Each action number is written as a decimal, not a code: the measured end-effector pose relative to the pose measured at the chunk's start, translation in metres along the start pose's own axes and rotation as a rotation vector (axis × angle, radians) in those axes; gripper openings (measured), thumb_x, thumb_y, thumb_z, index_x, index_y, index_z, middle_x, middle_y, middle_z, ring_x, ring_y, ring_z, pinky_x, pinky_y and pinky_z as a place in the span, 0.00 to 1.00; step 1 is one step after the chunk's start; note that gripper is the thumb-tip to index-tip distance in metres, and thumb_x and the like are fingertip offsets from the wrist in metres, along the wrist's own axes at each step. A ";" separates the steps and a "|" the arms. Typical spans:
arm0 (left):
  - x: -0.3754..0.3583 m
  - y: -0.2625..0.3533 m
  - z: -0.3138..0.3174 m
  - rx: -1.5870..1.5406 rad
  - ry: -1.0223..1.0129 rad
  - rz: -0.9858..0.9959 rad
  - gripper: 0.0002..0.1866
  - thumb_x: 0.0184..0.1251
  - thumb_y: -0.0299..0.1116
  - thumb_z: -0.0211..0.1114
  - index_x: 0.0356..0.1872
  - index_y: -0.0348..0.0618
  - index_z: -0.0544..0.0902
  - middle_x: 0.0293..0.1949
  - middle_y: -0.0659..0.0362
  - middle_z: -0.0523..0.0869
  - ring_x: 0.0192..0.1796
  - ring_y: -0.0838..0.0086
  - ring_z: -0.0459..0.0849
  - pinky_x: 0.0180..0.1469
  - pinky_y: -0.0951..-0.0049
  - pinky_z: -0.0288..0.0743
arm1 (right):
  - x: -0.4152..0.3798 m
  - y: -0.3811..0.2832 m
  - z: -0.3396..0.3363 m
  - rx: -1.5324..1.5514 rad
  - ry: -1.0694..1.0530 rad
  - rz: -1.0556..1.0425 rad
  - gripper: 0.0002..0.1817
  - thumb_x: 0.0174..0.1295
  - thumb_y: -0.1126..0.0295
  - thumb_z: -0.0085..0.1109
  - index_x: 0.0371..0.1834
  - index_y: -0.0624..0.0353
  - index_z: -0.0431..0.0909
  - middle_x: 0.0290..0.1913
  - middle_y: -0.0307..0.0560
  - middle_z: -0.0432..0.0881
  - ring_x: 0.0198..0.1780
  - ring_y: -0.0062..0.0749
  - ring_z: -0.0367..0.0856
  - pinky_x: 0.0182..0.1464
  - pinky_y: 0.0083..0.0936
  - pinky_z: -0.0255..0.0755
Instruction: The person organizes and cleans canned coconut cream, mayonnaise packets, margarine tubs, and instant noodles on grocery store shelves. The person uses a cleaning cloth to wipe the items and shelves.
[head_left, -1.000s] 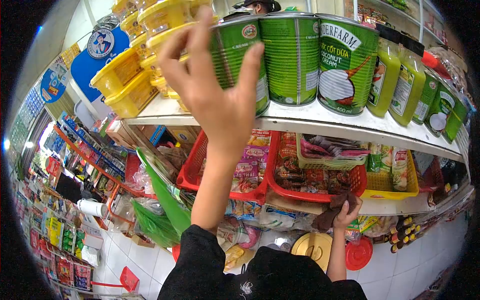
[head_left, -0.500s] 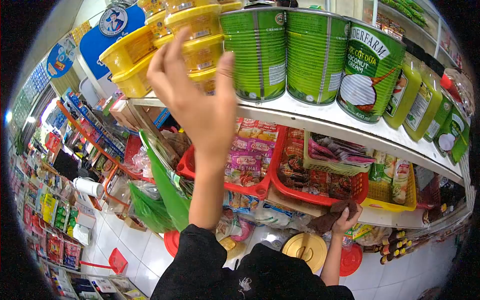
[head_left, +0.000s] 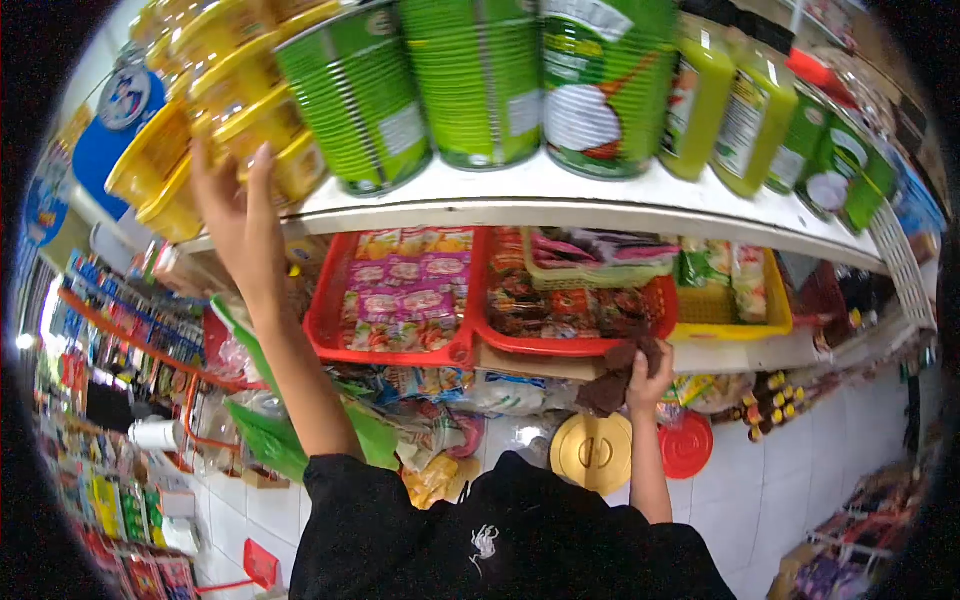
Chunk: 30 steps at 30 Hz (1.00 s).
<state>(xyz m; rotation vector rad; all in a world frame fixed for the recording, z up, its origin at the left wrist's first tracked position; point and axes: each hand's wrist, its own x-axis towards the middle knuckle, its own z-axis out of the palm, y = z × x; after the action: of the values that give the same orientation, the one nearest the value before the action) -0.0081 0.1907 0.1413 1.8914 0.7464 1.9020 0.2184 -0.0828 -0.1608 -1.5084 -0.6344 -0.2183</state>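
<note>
My left hand reaches up to the shelf edge at the left, thumb and fingers spread, fingertips overlapping the stacked yellow plastic tubs. Nothing shows in its grasp. Lower down at the right, my right hand has its fingers closed round a crumpled brown cloth, which hangs just under the front of a red basket. Large green cans, one with a coconut on its label, stand upright in a row beside the tubs.
Green bottles continue along the white shelf to the right. Beneath it sit another red basket of pink packets and a yellow basket. A round gold lid and a red lid are lower down.
The view has shifted, so the shelf goods appear further left and higher. My left hand has moved down to the lowest tubs. The right hand keeps hold of the brown cloth.
</note>
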 end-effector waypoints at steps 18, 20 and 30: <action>-0.210 -0.148 -0.044 0.556 -0.547 0.245 0.09 0.52 0.29 0.54 0.17 0.37 0.73 0.19 0.51 0.74 0.26 0.58 0.72 0.32 0.61 0.62 | -0.013 -0.103 0.098 -0.800 -0.235 -0.438 0.13 0.53 0.62 0.54 0.23 0.61 0.73 0.27 0.52 0.76 0.32 0.45 0.74 0.49 0.40 0.66; -0.215 -0.152 -0.043 0.556 -0.498 0.256 0.09 0.51 0.29 0.54 0.15 0.38 0.72 0.19 0.53 0.73 0.25 0.59 0.72 0.32 0.62 0.61 | -0.026 -0.119 0.144 -0.635 -0.200 -0.518 0.15 0.52 0.58 0.54 0.16 0.58 0.72 0.19 0.48 0.75 0.26 0.41 0.74 0.44 0.38 0.69; -0.221 -0.167 -0.037 0.479 -0.280 0.425 0.11 0.49 0.27 0.54 0.10 0.43 0.66 0.15 0.58 0.69 0.20 0.63 0.68 0.25 0.65 0.56 | 0.018 -0.083 0.060 -0.927 -0.440 -0.663 0.12 0.54 0.64 0.50 0.16 0.56 0.74 0.22 0.46 0.77 0.24 0.39 0.76 0.26 0.37 0.69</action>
<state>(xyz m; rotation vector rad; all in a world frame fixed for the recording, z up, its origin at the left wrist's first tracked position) -0.0540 0.1890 -0.1339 2.7316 0.8097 1.7216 0.1762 -0.0273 -0.0841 -2.2032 -1.5250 -0.7792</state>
